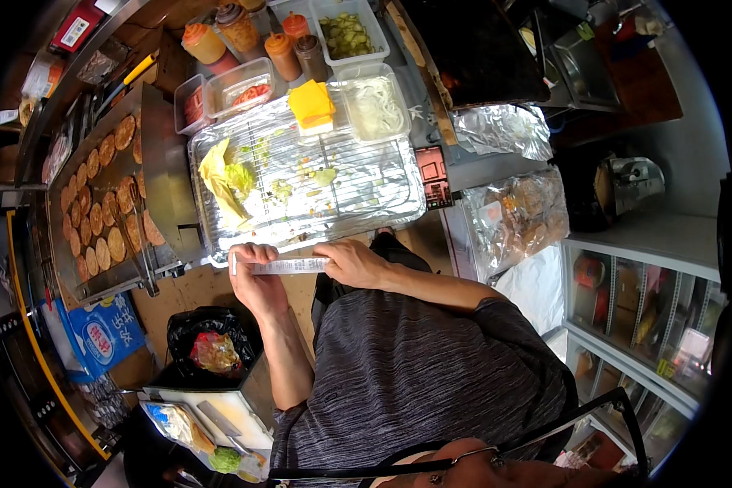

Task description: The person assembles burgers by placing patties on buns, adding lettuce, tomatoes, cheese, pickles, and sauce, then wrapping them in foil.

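Note:
Between my two hands runs a narrow strip of printed paper, which looks like a receipt. My left hand grips its left end, with the fingers curled over it. The right end is pinched in my right hand. Both hands are just in front of the near edge of a foil-lined tray with a wire rack. Lettuce leaves lie on the rack's left side, and small food scraps are scattered over it. A stack of orange cheese slices rests near the rack's far edge.
Left stands a griddle with several round patties and metal tongs. Tubs of sliced tomato, onion and pickles, plus sauce bottles, line the back. Bagged buns lie right. A lined bin stands lower left.

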Motion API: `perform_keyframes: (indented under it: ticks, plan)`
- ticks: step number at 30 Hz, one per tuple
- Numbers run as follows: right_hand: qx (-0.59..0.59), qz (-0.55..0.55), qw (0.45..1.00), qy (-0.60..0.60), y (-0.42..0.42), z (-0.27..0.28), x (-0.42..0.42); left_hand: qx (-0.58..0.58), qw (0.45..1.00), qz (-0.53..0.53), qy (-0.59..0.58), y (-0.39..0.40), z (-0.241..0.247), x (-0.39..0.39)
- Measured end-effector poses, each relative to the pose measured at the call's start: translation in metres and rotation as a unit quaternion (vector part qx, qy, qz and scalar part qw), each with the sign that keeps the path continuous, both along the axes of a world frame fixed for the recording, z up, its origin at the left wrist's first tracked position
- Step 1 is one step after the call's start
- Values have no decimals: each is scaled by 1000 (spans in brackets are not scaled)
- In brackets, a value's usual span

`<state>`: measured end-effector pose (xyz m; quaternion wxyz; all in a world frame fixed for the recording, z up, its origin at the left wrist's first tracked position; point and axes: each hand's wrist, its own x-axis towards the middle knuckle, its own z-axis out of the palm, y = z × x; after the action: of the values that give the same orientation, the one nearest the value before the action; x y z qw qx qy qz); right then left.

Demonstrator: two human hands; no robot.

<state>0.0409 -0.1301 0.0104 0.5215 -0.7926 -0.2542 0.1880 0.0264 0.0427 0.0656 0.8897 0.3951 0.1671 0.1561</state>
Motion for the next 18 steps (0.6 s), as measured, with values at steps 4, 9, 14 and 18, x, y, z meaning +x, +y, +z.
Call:
perform_keyframes:
  ticks: [4,9,14,18]
  plan:
    - [8,-8,1000,-13,1,-1,-1,7,1000,8,4,2,-2,-3]
    - [12,-26,999,-16,3,-5,-2,31,997,-13,69,-8,-3,-5]
    - [13,-25,999,18,5,0,-3,16,995,-60,74,-27,-19,-16]
    - [18,-28,999,12,5,4,-3,2,995,-53,86,-24,-18,-16]
